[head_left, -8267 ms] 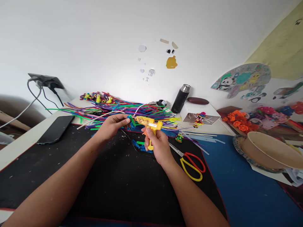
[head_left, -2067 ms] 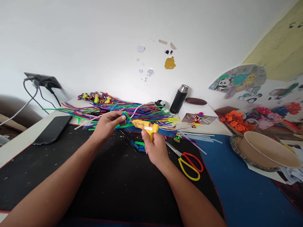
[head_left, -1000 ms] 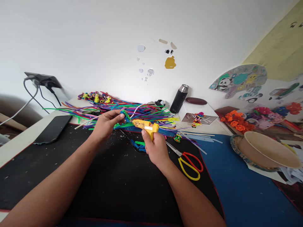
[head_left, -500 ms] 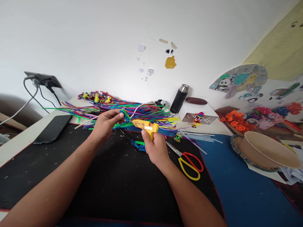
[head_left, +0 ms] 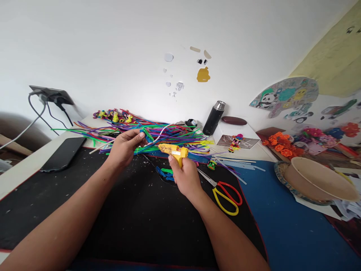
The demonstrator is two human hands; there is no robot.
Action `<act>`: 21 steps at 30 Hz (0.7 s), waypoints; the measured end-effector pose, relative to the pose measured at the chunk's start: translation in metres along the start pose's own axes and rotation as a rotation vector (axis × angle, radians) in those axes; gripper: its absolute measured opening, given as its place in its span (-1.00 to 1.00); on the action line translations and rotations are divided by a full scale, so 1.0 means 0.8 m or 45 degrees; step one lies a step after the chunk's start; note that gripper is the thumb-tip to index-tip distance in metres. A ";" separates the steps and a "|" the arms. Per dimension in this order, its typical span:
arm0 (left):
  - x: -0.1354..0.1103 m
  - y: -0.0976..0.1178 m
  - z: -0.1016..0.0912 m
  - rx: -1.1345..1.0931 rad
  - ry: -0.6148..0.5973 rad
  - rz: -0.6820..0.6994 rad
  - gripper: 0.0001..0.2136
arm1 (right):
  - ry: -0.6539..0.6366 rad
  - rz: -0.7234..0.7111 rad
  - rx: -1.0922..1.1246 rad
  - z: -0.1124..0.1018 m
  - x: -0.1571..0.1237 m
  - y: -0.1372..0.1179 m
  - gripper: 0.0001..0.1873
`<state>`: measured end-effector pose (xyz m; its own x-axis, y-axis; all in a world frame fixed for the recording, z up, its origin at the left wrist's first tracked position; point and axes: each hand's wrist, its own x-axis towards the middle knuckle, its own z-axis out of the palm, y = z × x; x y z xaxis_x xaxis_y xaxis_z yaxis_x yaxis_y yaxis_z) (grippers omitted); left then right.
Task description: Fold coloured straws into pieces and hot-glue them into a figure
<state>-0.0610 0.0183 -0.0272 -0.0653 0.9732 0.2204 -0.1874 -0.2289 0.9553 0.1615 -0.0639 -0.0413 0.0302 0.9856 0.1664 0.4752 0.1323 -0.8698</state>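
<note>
My right hand [head_left: 184, 177] is wrapped round the grip of a yellow glue gun [head_left: 172, 149], whose nozzle points left. My left hand [head_left: 124, 146] pinches a small green and blue pipe-cleaner piece [head_left: 146, 134] just left of and slightly above the nozzle, a short gap apart. Both hands hover over a black mat [head_left: 135, 214]. A wide heap of coloured pipe cleaners [head_left: 169, 135] lies right behind the hands. More small blue and green pieces [head_left: 165, 173] lie on the mat under the gun.
Red and yellow scissors [head_left: 225, 194] lie right of my right hand. A black phone [head_left: 62, 153] lies at the left. A black flask [head_left: 214, 117] stands by the wall. A bowl [head_left: 321, 182] and orange craft flowers [head_left: 283, 147] sit at the right on the blue surface.
My left hand has drawn the green and blue piece a little left and up, off the glue gun's nozzle. The right hand and gun have stayed nearly still.
</note>
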 end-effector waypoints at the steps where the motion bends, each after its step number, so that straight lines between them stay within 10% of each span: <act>1: 0.001 -0.001 -0.001 -0.023 0.014 0.004 -0.71 | -0.006 -0.017 -0.033 0.000 0.000 0.000 -0.47; 21: 0.005 -0.001 -0.004 -0.073 0.061 -0.024 -0.70 | -0.542 -0.553 -0.528 0.033 -0.035 -0.017 -0.58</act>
<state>-0.0647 0.0223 -0.0274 -0.1074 0.9756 0.1914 -0.2448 -0.2125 0.9460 0.1308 -0.0901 -0.0466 -0.5407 0.8199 0.1879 0.6624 0.5528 -0.5056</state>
